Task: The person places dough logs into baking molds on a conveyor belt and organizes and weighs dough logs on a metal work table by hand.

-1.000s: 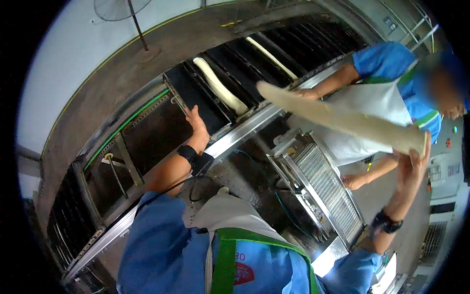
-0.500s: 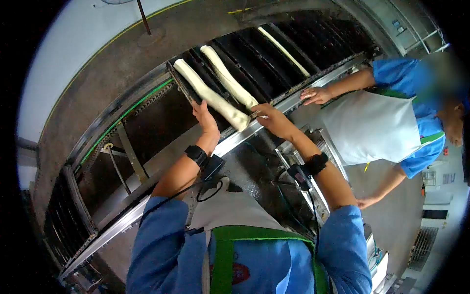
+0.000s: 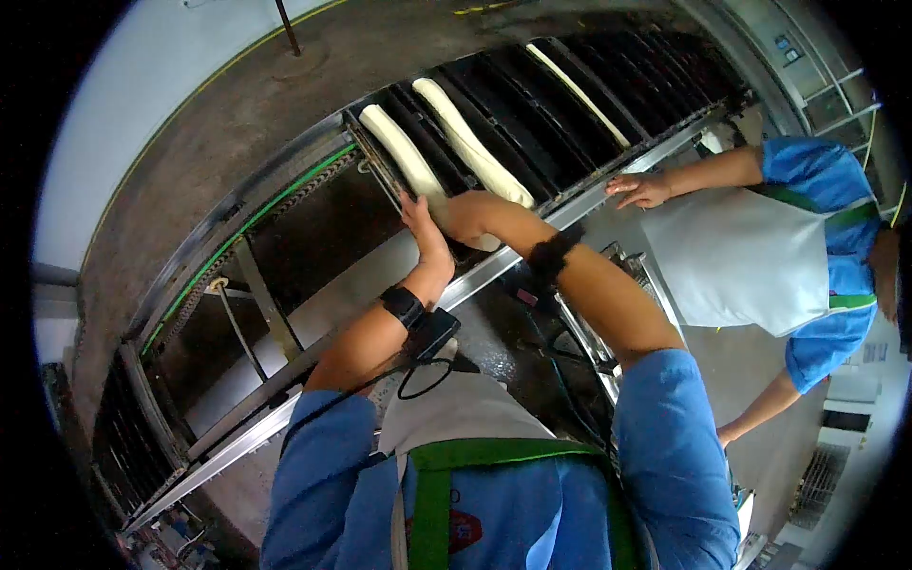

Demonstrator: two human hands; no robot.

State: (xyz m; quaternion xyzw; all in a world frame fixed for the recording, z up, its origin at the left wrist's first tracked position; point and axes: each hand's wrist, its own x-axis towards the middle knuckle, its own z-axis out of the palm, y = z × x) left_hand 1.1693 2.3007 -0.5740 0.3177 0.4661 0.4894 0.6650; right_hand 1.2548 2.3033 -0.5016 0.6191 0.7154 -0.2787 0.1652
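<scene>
A long pale dough-like roll lies in the nearest black tray of the conveyor. My right hand is on the lower part of this roll, with its fingers mostly hidden. Beside the roll, at the tray's left edge, my left hand has its fingers stretched out and holds nothing. A second pale roll rests in the neighbouring tray. Farther right, a thin pale strip lies in another tray.
A co-worker's hand is near the conveyor's metal rail at the right. The open conveyor frame, with its chain and bars, is at the left. A metal machine stands below the rail.
The nearest roll, held up in my right hand at first, came down into the nearest tray. My right hand has since moved left onto its lower part, beside my left hand.
</scene>
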